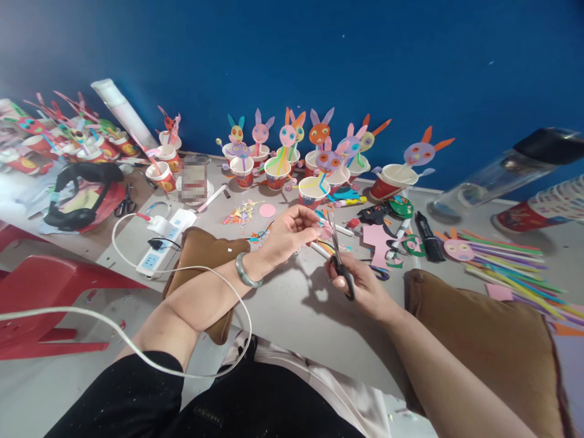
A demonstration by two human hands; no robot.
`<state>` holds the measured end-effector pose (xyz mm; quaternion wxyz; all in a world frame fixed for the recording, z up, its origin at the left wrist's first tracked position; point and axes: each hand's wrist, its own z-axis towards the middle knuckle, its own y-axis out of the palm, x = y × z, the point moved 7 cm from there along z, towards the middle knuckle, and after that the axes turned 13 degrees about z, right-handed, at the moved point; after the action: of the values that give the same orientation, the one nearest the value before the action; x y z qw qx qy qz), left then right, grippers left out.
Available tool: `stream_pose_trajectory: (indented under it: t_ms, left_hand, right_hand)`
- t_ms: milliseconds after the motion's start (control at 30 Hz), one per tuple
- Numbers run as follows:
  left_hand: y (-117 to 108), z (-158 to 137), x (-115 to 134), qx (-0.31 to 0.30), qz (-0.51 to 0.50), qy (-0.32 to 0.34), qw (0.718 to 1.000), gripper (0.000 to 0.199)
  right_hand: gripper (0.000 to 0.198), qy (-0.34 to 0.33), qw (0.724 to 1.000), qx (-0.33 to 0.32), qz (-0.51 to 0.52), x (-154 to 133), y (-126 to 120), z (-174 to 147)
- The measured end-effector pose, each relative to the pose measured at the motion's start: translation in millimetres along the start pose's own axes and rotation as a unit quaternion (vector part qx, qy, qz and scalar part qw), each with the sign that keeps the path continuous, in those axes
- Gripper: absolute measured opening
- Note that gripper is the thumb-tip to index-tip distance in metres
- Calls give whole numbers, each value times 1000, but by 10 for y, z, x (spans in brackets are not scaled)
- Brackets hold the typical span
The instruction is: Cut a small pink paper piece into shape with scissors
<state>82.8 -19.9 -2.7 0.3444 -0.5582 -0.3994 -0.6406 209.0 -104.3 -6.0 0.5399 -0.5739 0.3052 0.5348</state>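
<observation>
My left hand (292, 234) pinches a small pink paper piece (325, 232) over the grey floor, a jade bangle on its wrist. My right hand (360, 286) grips black-handled scissors (340, 255), blades pointing up and closing on that pink piece. Just beyond the hands lie white marker pens (340, 230) and pink paper scraps (376, 240). A row of paper cups with rabbit-face cutouts on straws (314, 164) stands against the blue wall.
Brown cushions lie under my left forearm (201, 255) and at the right (483, 340). A white power strip (159, 246) with cable, headphones (79, 194), a second pair of scissors (125, 207), coloured straws (506, 261), a clear bottle (502, 173) and a red plastic stool (55, 298) surround me.
</observation>
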Motion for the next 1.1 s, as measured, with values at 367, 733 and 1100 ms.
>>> stream_pose_trajectory:
  t_ms: [367, 733, 1100]
  left_hand:
    - [20, 0, -20, -13, -1, -7, 1000, 32]
    - [36, 0, -29, -20, 6, -4, 1000, 31]
    - [34, -10, -13, -16, 12, -5, 1000, 31]
  right_hand:
    - [66, -2, 1000, 5, -1, 3, -4, 3]
    - [66, 5, 1000, 3, 0, 27, -5, 2]
    - [67, 10, 1000, 5, -1, 41, -2, 3]
